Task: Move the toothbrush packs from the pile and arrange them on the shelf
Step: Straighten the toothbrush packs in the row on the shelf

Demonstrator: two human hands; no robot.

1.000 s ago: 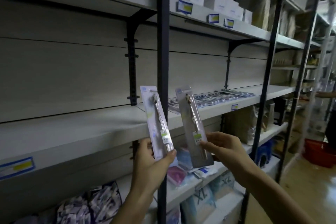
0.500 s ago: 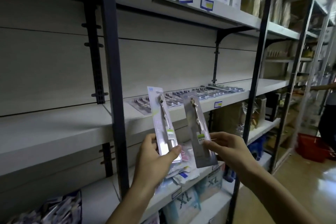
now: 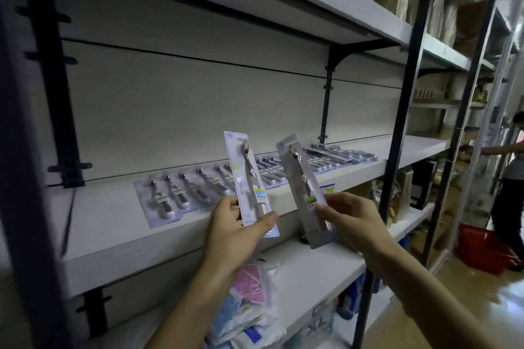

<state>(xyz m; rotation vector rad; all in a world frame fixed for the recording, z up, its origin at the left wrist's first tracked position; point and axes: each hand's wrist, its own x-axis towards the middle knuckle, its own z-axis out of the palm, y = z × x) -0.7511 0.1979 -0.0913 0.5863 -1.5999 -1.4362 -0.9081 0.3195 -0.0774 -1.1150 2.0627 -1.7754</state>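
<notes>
Since a second ago the view has swung right, so the row of packs [image 3: 175, 195] already on the shelf [image 3: 113, 235] is now in plain sight. Left hand [image 3: 235, 232] pinches one toothbrush pack [image 3: 249, 181] upright, right hand [image 3: 351, 221] grips a second pack [image 3: 304, 193], tilted, both just off the shelf's front edge. Risk, I'd guess: dropping them in crooked could shove the overlapped row out of line, or one slips off the front edge.
</notes>
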